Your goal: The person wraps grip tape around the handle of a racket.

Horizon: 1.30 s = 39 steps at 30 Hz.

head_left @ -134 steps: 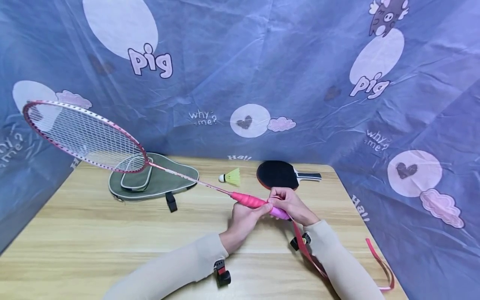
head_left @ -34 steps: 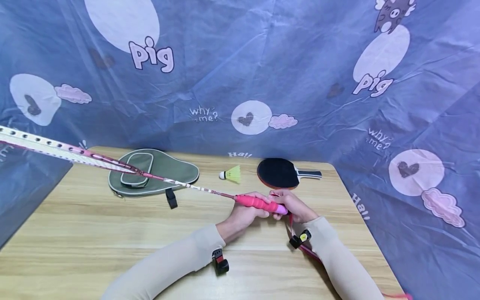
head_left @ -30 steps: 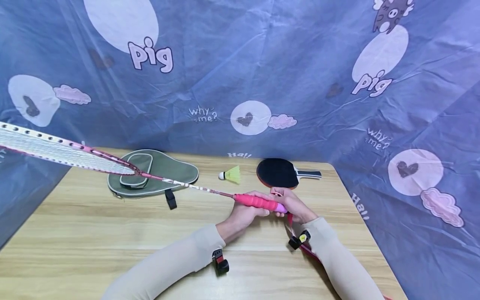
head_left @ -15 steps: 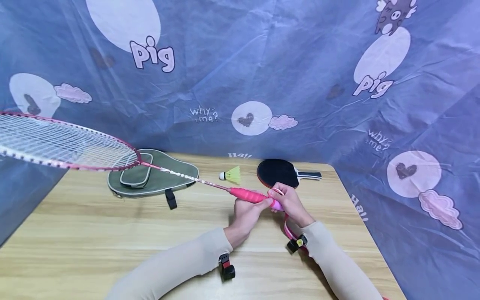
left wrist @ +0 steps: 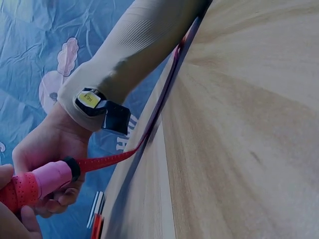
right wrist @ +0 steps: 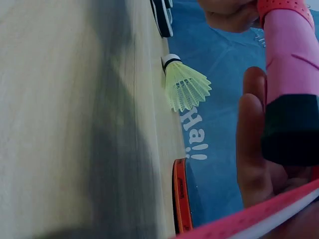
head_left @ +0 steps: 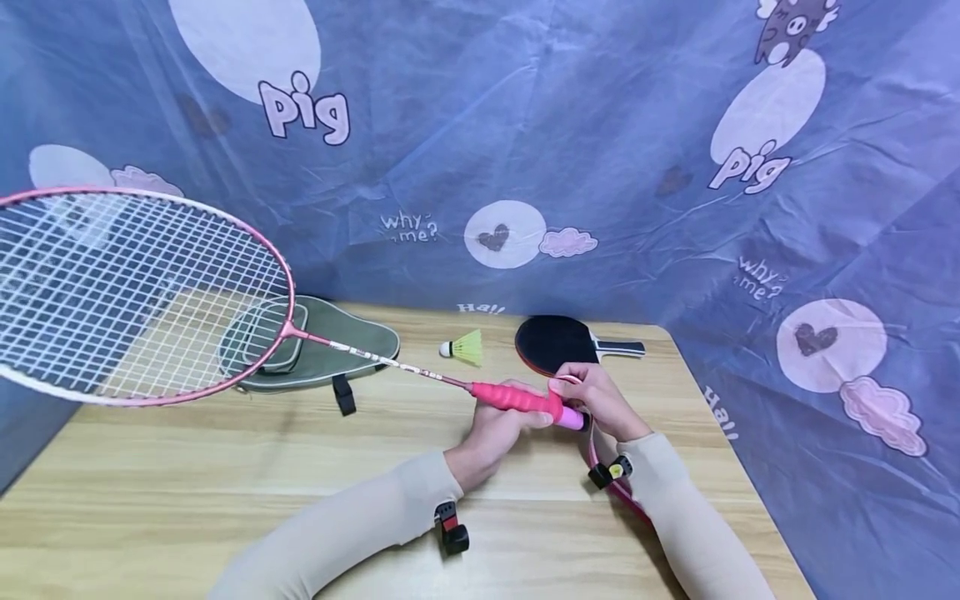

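- The left hand (head_left: 495, 433) holds the racket (head_left: 289, 330) with its fingers curled round the pink-red handle (head_left: 516, 400).
- The right hand (head_left: 596, 400) pinches the pink-red tape (left wrist: 112, 161) close to the handle, near the purple end and its black cap (left wrist: 73, 168).
- The racket is up in the air over the wooden table (head_left: 300, 483), with its round head going off the left side.
- A long bit of the tape runs down by the right sleeve (head_left: 697, 533).
- The blue cloth (head_left: 420, 108) says "pig" two times, high on the left and high on the right.
- It says "why me?" in the middle and again on the right.
- It says "Ha!!" just behind the table, and again by the right edge.
- The right wrist has a yellow sticker (left wrist: 89, 98) with marks too small to read for sure.
- The racket's thin stick has tiny marks that I can't read.
- The black bat (head_left: 555, 343) has small writing on its orange edge, too blurry to read.
- The yellow shuttlecock (head_left: 465, 347) lies between the bat and the green bag (head_left: 345, 337).
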Tool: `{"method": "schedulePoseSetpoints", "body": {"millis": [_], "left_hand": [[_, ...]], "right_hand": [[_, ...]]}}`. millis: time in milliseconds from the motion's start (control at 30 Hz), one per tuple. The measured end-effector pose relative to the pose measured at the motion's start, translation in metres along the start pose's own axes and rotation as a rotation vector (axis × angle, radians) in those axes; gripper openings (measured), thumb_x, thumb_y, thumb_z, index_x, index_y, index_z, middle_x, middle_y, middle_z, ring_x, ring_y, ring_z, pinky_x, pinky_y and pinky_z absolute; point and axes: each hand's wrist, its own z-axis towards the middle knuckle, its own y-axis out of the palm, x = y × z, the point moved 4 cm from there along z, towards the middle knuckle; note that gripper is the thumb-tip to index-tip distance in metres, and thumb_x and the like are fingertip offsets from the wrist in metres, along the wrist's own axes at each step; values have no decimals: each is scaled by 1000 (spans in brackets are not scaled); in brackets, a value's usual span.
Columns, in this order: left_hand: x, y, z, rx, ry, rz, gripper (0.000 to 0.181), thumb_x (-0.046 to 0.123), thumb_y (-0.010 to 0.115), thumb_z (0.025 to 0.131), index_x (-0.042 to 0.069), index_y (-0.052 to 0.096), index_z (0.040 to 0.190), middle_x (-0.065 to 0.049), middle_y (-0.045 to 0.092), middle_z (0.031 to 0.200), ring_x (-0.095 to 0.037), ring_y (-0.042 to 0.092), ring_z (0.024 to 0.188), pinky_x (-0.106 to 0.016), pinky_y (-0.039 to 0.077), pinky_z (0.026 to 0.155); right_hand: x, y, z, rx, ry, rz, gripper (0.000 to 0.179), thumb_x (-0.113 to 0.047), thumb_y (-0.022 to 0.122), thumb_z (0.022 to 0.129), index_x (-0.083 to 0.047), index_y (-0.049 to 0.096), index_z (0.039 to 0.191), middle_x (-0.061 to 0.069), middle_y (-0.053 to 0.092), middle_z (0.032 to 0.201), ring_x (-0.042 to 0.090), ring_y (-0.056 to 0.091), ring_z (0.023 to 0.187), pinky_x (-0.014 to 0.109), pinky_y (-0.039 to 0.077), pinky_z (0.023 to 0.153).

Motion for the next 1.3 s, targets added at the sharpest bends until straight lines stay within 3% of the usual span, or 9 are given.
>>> {"method": "schedulePoseSetpoints", "body": {"millis": [267, 533, 633, 767, 967, 1100, 1300], "left_hand": [[1, 0, 0, -54, -5, 29, 37, -2, 83, 71, 5, 74, 106, -3, 77, 102, -11, 65, 86, -26, 51, 79], [2, 1, 2, -106, 42, 1, 37, -9, 81, 70, 2, 74, 105, -5, 78, 102, -9, 69, 97, -23, 55, 84], [2, 0, 3, -112, 38, 7, 40, -8, 81, 71, 4, 75, 108, -4, 79, 104, -8, 70, 97, -23, 55, 86], [3, 0, 3, -116, 57, 29, 43, -5, 82, 74, 9, 75, 114, -5, 78, 112, -9, 70, 101, -22, 55, 87], [5, 2, 1, -27, 162, 78, 42, 2, 82, 79, 6, 69, 119, -9, 74, 116, -10, 69, 100, -19, 55, 88], [2, 6, 2, 75, 124, 9, 29, 14, 85, 81, 7, 73, 107, -6, 77, 99, -8, 70, 85, -22, 58, 81], [-2, 9, 0, 206, 57, -10, 26, 23, 89, 76, 10, 76, 95, -1, 77, 84, -8, 69, 75, -24, 58, 73]], "right_hand": [[10, 0, 3, -49, 78, -12, 21, -15, 62, 96, -15, 64, 75, -12, 56, 61, 3, 50, 57, 19, 41, 52], [15, 7, 0, -243, 165, 105, 21, -11, 49, 102, -12, 60, 84, -4, 67, 67, 8, 64, 54, 22, 56, 52], [15, 9, 0, -282, 156, 126, 19, -11, 47, 103, -12, 56, 86, -2, 67, 67, 8, 63, 50, 19, 51, 46], [14, 10, 2, -258, 114, 174, 20, -11, 50, 103, -14, 53, 84, -5, 63, 68, 6, 58, 47, 16, 44, 42], [14, 12, 4, -120, 43, 235, 23, -13, 55, 102, -16, 53, 79, -6, 63, 67, 5, 58, 47, 17, 49, 45], [12, 13, 3, -28, -46, 215, 23, -11, 57, 101, -15, 54, 79, -8, 66, 67, 7, 61, 50, 19, 52, 48], [9, 16, 1, 16, -152, 192, 23, -6, 56, 101, -14, 54, 80, -10, 69, 71, 6, 64, 53, 18, 52, 48]]}}
